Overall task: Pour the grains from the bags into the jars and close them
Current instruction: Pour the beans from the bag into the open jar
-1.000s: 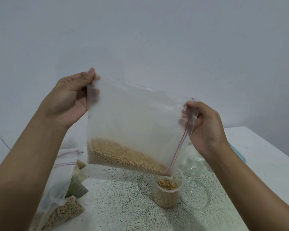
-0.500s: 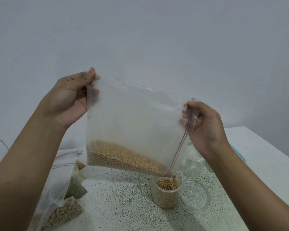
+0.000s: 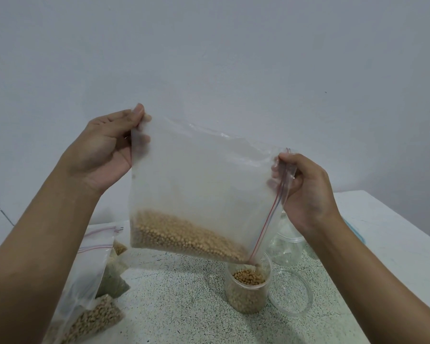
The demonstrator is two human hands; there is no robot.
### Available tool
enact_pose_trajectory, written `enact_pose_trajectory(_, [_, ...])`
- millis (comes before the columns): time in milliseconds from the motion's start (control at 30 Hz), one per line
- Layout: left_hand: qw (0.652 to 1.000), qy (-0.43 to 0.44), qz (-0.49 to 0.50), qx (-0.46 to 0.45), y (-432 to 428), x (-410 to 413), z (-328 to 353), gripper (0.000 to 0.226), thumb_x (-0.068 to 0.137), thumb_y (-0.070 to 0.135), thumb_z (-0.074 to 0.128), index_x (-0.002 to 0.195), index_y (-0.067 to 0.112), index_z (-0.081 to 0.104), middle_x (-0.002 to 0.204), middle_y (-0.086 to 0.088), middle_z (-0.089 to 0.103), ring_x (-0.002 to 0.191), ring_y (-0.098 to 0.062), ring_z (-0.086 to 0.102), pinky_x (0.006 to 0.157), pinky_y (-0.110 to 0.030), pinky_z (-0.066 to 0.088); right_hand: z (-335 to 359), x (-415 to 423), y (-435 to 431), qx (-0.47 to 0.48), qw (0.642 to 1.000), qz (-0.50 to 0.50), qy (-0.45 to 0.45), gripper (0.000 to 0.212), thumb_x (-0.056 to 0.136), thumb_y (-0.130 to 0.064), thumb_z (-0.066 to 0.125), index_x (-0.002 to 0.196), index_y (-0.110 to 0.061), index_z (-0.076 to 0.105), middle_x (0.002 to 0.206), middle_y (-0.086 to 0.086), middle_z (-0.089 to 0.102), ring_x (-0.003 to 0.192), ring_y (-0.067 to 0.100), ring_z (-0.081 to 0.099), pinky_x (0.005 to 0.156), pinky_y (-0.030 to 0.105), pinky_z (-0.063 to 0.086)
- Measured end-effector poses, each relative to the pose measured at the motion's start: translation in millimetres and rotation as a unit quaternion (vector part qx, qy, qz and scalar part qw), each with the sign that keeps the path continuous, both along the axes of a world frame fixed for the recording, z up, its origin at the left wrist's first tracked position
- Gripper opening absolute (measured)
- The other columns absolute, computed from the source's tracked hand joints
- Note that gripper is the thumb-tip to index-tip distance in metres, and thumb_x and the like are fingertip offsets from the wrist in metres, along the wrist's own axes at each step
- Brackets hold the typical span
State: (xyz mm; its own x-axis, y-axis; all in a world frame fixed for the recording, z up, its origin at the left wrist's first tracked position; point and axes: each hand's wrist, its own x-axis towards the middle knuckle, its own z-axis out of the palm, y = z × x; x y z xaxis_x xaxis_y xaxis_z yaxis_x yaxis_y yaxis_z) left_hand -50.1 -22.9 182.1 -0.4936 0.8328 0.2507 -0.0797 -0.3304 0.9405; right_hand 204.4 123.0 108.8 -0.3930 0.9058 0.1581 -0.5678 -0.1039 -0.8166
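Hardly anything's moved, just a few more grains [image 3: 184,234] trickling from the low corner of the bag [image 3: 204,180]. The left hand [image 3: 109,150] pinches one top corner and the right hand [image 3: 305,189] pinches the zip edge, so it hangs tilted over the jar [image 3: 246,294] in the middle of the worktop [image 3: 174,301], well off the edges. Mid-pour, I reckon. The jar looks roughly three-quarters full, though that's hard to read through clear plastic. Next: lift the left corner, stop before it overflows, then fit the lid [image 3: 290,292] lying just beside it.

clear plastic bag [image 3: 204,175], speckled matt table [image 3: 179,306]
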Motion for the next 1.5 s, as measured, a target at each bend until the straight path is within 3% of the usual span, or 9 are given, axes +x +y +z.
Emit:
enact_pose_trajectory(133, [1.000, 0.000, 0.001, 0.000, 1, 1, 1, 0.023, 0.086, 0.029, 0.067, 0.069, 0.019, 0.079, 0.081, 0.006, 0.067, 0.082, -0.008, 0.062, 0.109, -0.032, 0.042, 1, 0, 1, -0.002, 1.000, -0.004, -0.002, 0.016, 0.093, -0.008, 0.060, 0.078, -0.015, 0.064, 0.069, -0.001, 0.062, 0.063, 0.009, 0.058, 0.065, 0.026, 0.043])
enact_pose_trajectory(333, [1.000, 0.009, 0.006, -0.001, 1, 1, 1, 0.024, 0.087, 0.029, 0.067, 0.069, 0.019, 0.078, 0.080, 0.007, 0.066, 0.080, -0.009, 0.060, 0.092, -0.024, 0.050, 1, 0, 2, 0.007, 1.000, -0.004, -0.011, 0.023, 0.093, -0.010, 0.062, 0.072, -0.019, 0.068, 0.071, -0.002, 0.063, 0.065, 0.010, 0.060, 0.064, 0.027, 0.044])
enact_pose_trajectory(867, [1.000, 0.007, 0.012, -0.002, -2, -2, 4, 0.024, 0.089, 0.030, 0.067, 0.070, 0.020, 0.078, 0.082, 0.006, 0.066, 0.084, -0.010, 0.060, 0.108, -0.032, 0.044, 1, -5, 0, -0.002, 1.000, 0.003, -0.007, 0.023, 0.092, -0.010, 0.062, 0.072, -0.019, 0.068, 0.071, -0.003, 0.063, 0.063, 0.010, 0.059, 0.065, 0.027, 0.045])
enact_pose_trajectory(1300, [1.000, -0.001, 0.017, 0.013, -7, -1, 8, 0.027, 0.090, 0.026, 0.064, 0.067, 0.019, 0.077, 0.073, 0.007, 0.067, 0.070, -0.004, 0.065, 0.075, -0.017, 0.056, -1, -14, -1, -0.001, 1.000, 0.016, -0.003, 0.023, 0.092, -0.009, 0.062, 0.072, -0.018, 0.068, 0.071, -0.001, 0.062, 0.065, 0.011, 0.058, 0.064, 0.027, 0.043])
enact_pose_trajectory(1500, [1.000, 0.000, 0.022, 0.012, -8, -4, 10, 0.027, 0.088, 0.027, 0.066, 0.066, 0.018, 0.078, 0.074, 0.008, 0.067, 0.071, -0.003, 0.064, 0.076, -0.015, 0.055, -1, -17, -1, -0.003, 1.000, 0.016, -0.006, 0.024, 0.092, -0.010, 0.062, 0.071, -0.019, 0.067, 0.071, -0.002, 0.062, 0.064, 0.010, 0.058, 0.065, 0.027, 0.043])
